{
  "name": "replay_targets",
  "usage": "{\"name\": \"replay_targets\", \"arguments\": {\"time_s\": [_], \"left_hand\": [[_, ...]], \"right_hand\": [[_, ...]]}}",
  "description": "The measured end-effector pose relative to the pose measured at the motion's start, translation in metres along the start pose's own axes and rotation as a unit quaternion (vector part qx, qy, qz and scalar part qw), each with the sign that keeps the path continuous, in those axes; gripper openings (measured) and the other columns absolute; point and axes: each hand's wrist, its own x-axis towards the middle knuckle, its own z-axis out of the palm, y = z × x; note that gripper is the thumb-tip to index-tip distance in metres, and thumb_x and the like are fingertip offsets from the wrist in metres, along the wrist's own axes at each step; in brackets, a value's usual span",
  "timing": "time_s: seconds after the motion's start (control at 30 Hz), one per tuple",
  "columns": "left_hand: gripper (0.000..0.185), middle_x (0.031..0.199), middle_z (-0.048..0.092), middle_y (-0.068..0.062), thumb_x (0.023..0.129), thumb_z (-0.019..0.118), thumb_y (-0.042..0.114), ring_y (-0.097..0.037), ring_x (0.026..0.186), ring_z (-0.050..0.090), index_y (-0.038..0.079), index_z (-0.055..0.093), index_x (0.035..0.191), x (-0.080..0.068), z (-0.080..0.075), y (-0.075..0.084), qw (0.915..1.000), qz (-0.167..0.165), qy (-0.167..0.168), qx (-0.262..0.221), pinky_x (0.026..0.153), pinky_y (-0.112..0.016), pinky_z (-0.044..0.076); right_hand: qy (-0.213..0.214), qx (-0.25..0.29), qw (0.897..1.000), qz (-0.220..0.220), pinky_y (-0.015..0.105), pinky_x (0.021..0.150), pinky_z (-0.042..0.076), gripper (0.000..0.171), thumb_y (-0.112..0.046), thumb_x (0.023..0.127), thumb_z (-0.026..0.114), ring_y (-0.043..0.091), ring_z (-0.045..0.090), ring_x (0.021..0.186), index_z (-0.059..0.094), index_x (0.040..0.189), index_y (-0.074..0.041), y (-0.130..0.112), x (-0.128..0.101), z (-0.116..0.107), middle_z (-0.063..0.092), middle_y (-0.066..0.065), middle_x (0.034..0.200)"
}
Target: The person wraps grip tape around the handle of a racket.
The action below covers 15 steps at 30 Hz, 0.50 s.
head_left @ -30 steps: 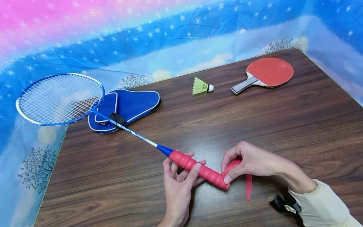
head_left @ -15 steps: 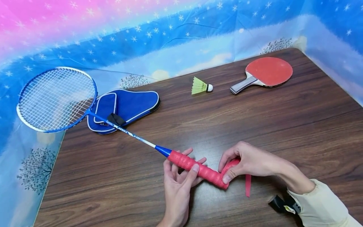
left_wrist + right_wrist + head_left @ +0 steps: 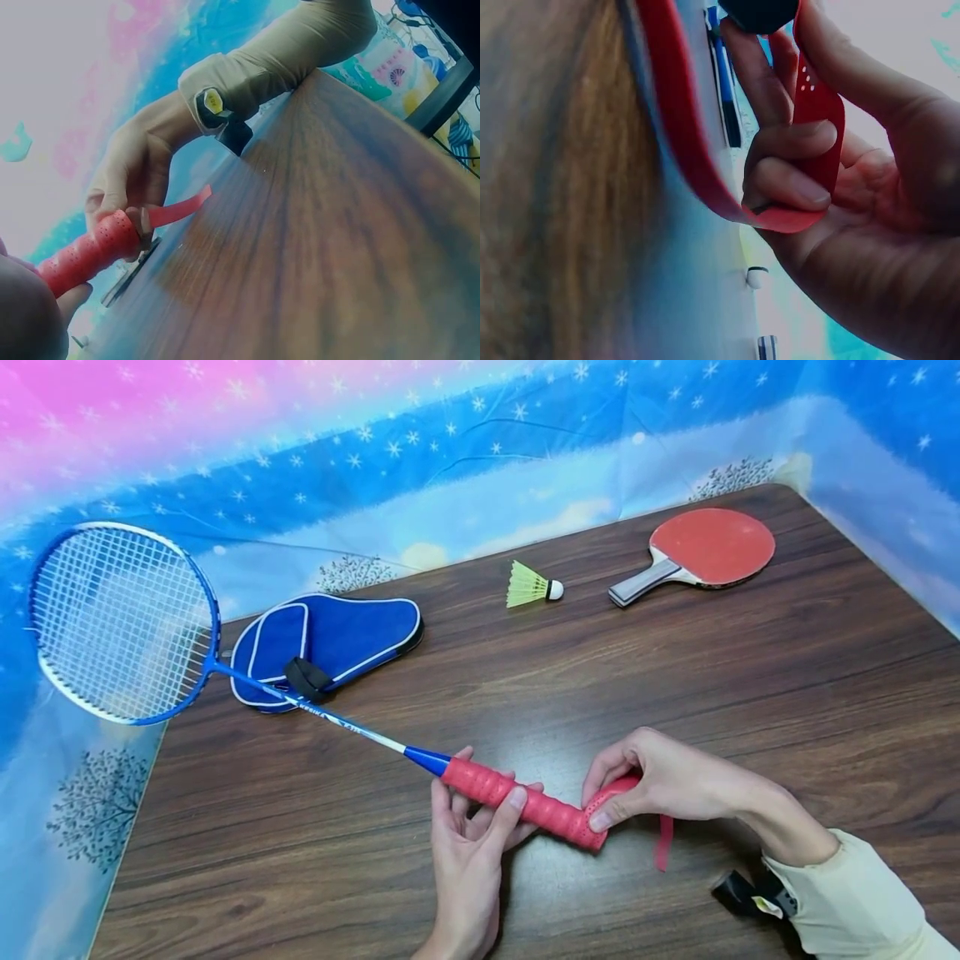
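The right hand, low and right of centre in the head view, pinches the loose red grip tape at the butt of the badminton racket; the left hand just left of it curls thumb and fingers round the wrapped handle. The racket head reaches the upper left, over a blue cover; a shuttlecock and table tennis paddle lie on the table at upper right
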Motion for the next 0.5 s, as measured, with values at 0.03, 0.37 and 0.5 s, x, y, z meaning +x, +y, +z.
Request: {"name": "replay_targets", "arguments": {"time_s": [0.03,0.37,0.5], "left_hand": [[0.075,0.123,0.05,-0.026,0.089,0.073,0.007,-0.044,0.104,0.064,0.015,0.027,0.148,0.0002,0.0003,0.0002,1.0,0.0,-0.002,-0.002,0.078,-0.051,0.056],[0.054,0.127,0.049,-0.034,0.09,0.07,0.0,-0.045,0.106,0.062,0.006,0.03,0.126,-0.0007,0.0016,-0.0029,0.9989,0.039,-0.018,-0.018,0.078,-0.052,0.056],[0.06,0.126,0.047,-0.029,0.089,0.071,0.002,-0.041,0.105,0.062,0.005,0.031,0.134,-0.0001,0.0016,-0.0021,0.9992,0.035,-0.008,-0.015,0.078,-0.054,0.055]], "right_hand": [[-0.001,0.004,1.0,-0.002,0.025,0.065,0.05,0.016,-0.028,0.081,0.081,0.011,0.059,0.072,0.073,0.09,-0.017,-0.0002,-0.0005,-0.0006,0.071,-0.001,0.082],[0.004,-0.017,1.0,-0.017,0.024,0.058,0.046,0.018,-0.031,0.079,0.082,0.008,0.053,0.067,0.071,0.085,-0.019,-0.0009,-0.0018,-0.0011,0.069,-0.003,0.078],[0.008,-0.013,1.0,-0.016,0.025,0.06,0.049,0.016,-0.03,0.08,0.082,0.01,0.055,0.069,0.072,0.087,-0.02,-0.0021,-0.0023,-0.0037,0.07,-0.002,0.079]]}}
